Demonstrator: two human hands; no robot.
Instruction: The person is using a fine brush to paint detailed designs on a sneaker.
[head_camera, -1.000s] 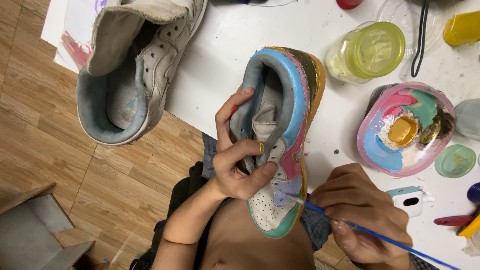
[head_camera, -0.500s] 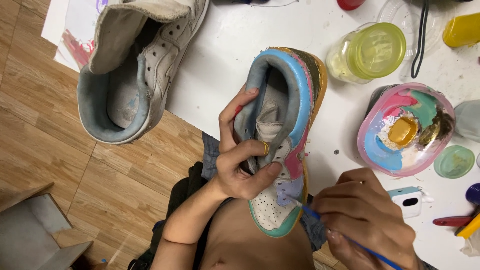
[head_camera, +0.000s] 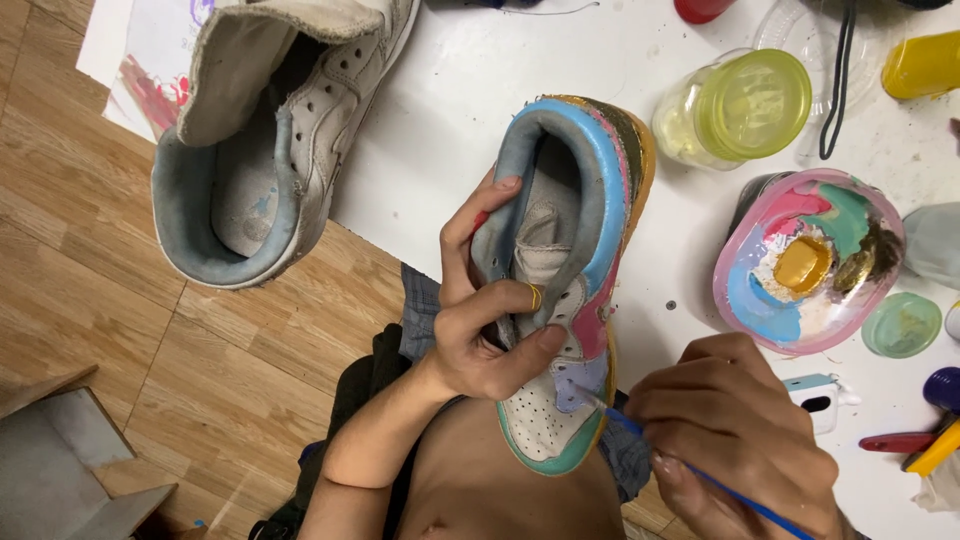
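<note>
Spanning the upper right of the frame, a white desk (head_camera: 560, 70) carries two sneakers and a scatter of paint supplies, with wood flooring (head_camera: 90, 300) filling the left. One unpainted grey-white sneaker (head_camera: 270, 130) lies at upper left, half over the desk's edge, seemingly set aside out of the way. The second, a painted sneaker (head_camera: 585, 260) banded in blue, pink, gold and teal, sits at centre with its toe pointing toward the person's bare torso, apparently tilted so that its side panel faces the brush. The left hand (head_camera: 490, 320) steadies it, fingers (head_camera: 470, 225) curled over the collar into the opening and thumb pressed against the outer side, one gold ring showing. At lower right the right hand (head_camera: 740, 430) has its fingers closed together, pinching a thin blue paintbrush (head_camera: 640, 430) whose tip touches a pale lilac patch near the toe. Within easy reach at right lies one round palette (head_camera: 810, 265) smeared with pink, blue, teal and gold. Above it stands one lidded jar (head_camera: 735, 105) of yellowish liquid, likely rinse water. One small green lid (head_camera: 900, 325) rests just beside the palette, and other paint pots crowd the right edge, too cropped to count.
</note>
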